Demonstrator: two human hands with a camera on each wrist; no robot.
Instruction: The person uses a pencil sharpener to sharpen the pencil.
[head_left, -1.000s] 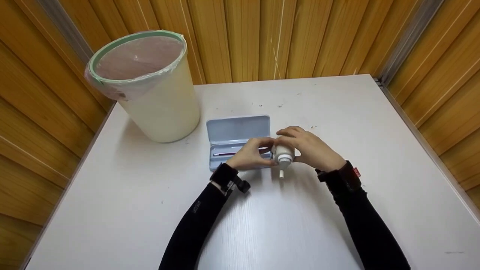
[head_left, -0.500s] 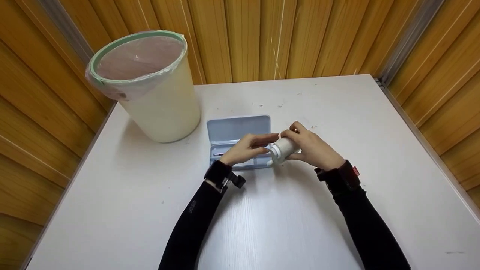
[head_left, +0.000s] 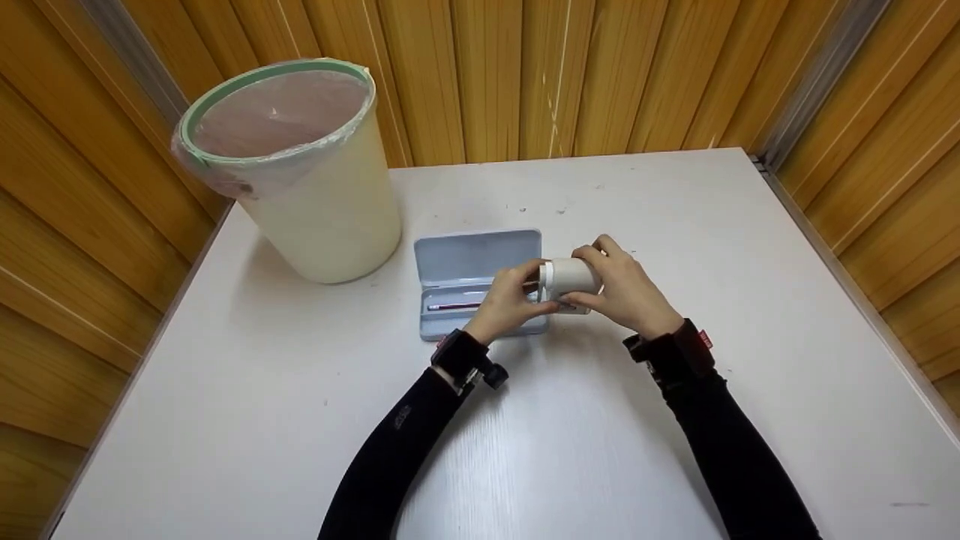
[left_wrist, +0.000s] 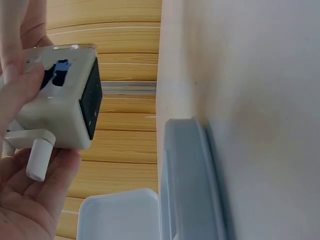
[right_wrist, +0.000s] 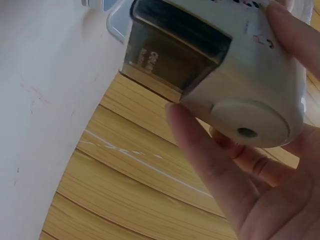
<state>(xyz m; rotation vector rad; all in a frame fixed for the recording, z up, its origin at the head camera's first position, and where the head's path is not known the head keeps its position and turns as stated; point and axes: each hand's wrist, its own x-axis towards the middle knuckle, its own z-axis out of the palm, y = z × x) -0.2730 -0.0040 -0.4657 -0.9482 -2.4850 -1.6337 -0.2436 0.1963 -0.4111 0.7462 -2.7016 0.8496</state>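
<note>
A cream-coloured crank pencil sharpener (head_left: 576,277) is held sideways above the table, over the right end of the pencil case. My right hand (head_left: 631,291) grips its body, thumb in front and fingers over the top. At the white crank end, my left hand (head_left: 501,304) holds it between thumb and fingers. The left wrist view shows the white crank handle (left_wrist: 40,160) sticking out beside the left fingers. In the right wrist view appear the dark see-through shavings drawer (right_wrist: 175,55) and a round face (right_wrist: 252,122) with a hole.
A light blue pencil case (head_left: 478,256) lies open, lid to the back, with a dark red pencil (head_left: 454,306) in its tray. Behind it on the left stands a tall cream bin (head_left: 330,217) with a green rim and clear liner. Wood-panelled walls (head_left: 600,82) border the white table (head_left: 247,420).
The sharpener has swung from pointing its crank toward me to pointing it left. My left hand came off it, opened, then took hold of the crank end again; my right hand kept its grip.
</note>
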